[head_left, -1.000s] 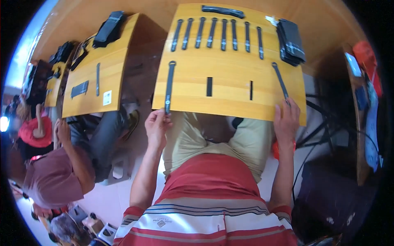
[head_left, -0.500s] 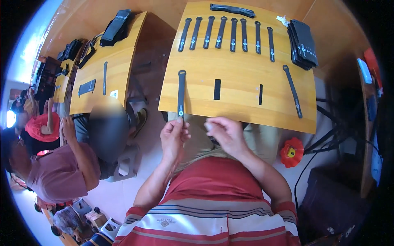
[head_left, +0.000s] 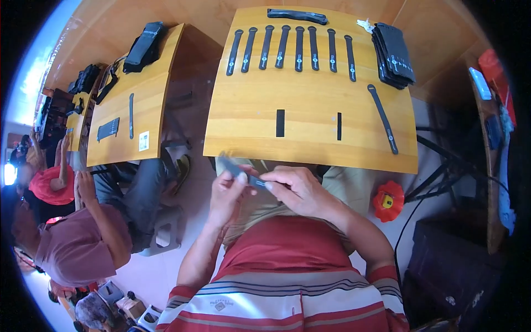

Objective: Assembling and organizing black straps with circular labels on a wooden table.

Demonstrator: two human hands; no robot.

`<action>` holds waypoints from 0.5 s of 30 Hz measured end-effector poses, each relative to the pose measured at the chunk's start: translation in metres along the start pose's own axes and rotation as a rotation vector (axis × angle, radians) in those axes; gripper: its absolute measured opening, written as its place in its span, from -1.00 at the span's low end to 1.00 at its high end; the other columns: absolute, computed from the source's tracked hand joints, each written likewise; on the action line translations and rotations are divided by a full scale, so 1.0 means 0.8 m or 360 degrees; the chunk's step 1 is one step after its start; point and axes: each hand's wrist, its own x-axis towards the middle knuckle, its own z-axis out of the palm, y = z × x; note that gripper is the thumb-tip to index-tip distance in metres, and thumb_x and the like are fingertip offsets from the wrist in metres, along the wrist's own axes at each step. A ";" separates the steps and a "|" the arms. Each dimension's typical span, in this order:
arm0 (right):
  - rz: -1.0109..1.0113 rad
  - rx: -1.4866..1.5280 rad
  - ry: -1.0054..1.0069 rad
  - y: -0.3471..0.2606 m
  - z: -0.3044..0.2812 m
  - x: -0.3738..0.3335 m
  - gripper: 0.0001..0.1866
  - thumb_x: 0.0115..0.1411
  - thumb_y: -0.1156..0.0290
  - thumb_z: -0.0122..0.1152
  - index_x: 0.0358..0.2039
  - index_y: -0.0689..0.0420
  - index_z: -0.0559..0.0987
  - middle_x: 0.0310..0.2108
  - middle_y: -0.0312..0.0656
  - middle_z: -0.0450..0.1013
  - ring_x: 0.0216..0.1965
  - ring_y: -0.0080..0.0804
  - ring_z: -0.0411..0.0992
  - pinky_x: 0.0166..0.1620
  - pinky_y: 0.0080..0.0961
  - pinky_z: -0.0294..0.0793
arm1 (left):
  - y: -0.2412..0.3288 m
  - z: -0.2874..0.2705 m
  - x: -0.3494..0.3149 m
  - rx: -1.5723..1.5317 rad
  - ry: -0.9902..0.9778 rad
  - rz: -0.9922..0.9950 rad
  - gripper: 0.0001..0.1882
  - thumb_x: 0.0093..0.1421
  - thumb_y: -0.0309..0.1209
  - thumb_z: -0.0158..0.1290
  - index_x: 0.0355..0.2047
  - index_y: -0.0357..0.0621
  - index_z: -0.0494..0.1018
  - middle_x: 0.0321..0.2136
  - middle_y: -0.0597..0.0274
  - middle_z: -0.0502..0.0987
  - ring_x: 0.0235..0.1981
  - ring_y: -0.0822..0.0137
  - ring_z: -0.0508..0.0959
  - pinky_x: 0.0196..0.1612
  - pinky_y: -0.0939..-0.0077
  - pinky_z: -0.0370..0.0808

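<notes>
Just off the front edge of the wooden table (head_left: 238,122), a dark strap (head_left: 230,165) is stretched between my two hands, somewhat blurred. My left hand (head_left: 228,195) pinches it near its middle, with the far end sticking out past the fingers. The thumb and fingers of my right hand (head_left: 298,191) close on its other end, where light print shows. Two black strips, one wide (head_left: 280,123) and one narrow (head_left: 339,126), lie on the tabletop ahead. A single slotted strap (head_left: 383,119) rests at the right.
Several matching straps (head_left: 299,48) form a row across the far half. Behind them lies a dark bundle (head_left: 297,16); a stack of black packs (head_left: 394,55) stands far right. A red flower-shaped object (head_left: 388,200) is below the table. To the left, a person (head_left: 83,232) sits at another table (head_left: 149,91).
My left hand has drawn the strap off the table toward me and tilted it. My right hand has moved left and now grips its end. The view has shifted slightly.
</notes>
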 end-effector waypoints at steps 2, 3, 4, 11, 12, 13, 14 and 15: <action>0.0059 -0.0019 0.0010 0.007 -0.013 -0.015 -0.77 0.28 0.40 0.15 -0.19 0.27 0.64 -0.42 0.01 0.56 -0.39 -0.09 0.56 -0.28 -0.27 0.51 | 0.004 -0.010 0.014 -0.0040 -0.0021 0.0048 -0.85 0.39 -0.39 0.08 -0.18 -0.23 0.53 -0.23 0.17 0.61 -0.34 0.44 0.56 -0.30 0.51 0.57; 0.0198 -0.0003 0.0044 0.010 -0.021 -0.021 -0.79 0.28 0.41 0.16 -0.20 0.27 0.64 -0.42 0.00 0.57 -0.39 -0.13 0.56 -0.28 -0.28 0.51 | 0.004 -0.016 0.021 -0.0011 -0.0024 0.0094 -0.85 0.39 -0.39 0.08 -0.19 -0.22 0.54 -0.29 0.19 0.60 -0.37 0.44 0.56 -0.32 0.51 0.56; 0.0336 0.0013 0.0079 0.012 -0.029 -0.027 -0.80 0.28 0.42 0.17 -0.21 0.27 0.64 -0.42 0.00 0.57 -0.40 -0.17 0.57 -0.28 -0.30 0.51 | 0.005 -0.019 0.027 0.0018 -0.0026 0.0139 -0.85 0.39 -0.38 0.08 -0.20 -0.21 0.54 -0.35 0.20 0.60 -0.40 0.44 0.56 -0.34 0.50 0.55; 0.0420 -0.0054 0.0214 0.020 -0.070 -0.049 -0.82 0.28 0.42 0.23 -0.24 0.28 0.65 -0.51 -0.09 0.56 -0.48 -0.41 0.53 -0.36 -0.40 0.47 | 0.021 0.004 0.055 0.0066 -0.0052 0.0215 -0.91 0.37 -0.43 0.10 -0.26 -0.16 0.54 -0.46 0.32 0.54 -0.47 0.47 0.52 -0.39 0.51 0.51; 0.0482 -0.0072 0.0237 0.025 -0.075 -0.052 -0.83 0.28 0.42 0.24 -0.24 0.27 0.65 -0.54 -0.12 0.55 -0.49 -0.47 0.51 -0.38 -0.40 0.47 | 0.021 0.005 0.059 0.0063 -0.0045 0.0269 -0.93 0.36 -0.45 0.10 -0.26 -0.17 0.54 -0.46 0.33 0.54 -0.48 0.48 0.52 -0.40 0.53 0.50; 0.0448 -0.0037 0.0301 0.033 -0.077 -0.055 -0.82 0.28 0.39 0.28 -0.30 0.28 0.65 -0.58 -0.21 0.53 -0.54 -0.59 0.47 -0.44 -0.50 0.45 | 0.021 0.008 0.062 0.0070 -0.0046 0.0285 -0.95 0.35 -0.48 0.11 -0.26 -0.17 0.54 -0.45 0.33 0.55 -0.49 0.49 0.52 -0.40 0.55 0.50; 0.0446 -0.0040 0.0302 0.036 -0.080 -0.056 -0.82 0.28 0.39 0.28 -0.30 0.28 0.65 -0.58 -0.21 0.53 -0.54 -0.59 0.47 -0.44 -0.50 0.45 | 0.020 0.007 0.065 0.0068 -0.0048 0.0287 -0.95 0.35 -0.48 0.11 -0.26 -0.17 0.54 -0.45 0.33 0.55 -0.49 0.49 0.52 -0.40 0.55 0.50; 0.0511 0.0100 0.0366 0.038 -0.083 -0.057 -0.81 0.29 0.39 0.29 -0.33 0.28 0.64 -0.58 -0.24 0.53 -0.56 -0.62 0.46 -0.46 -0.55 0.45 | 0.018 0.006 0.069 0.0182 -0.0065 0.0316 -0.94 0.35 -0.47 0.12 -0.26 -0.18 0.54 -0.45 0.34 0.55 -0.49 0.50 0.51 -0.40 0.56 0.51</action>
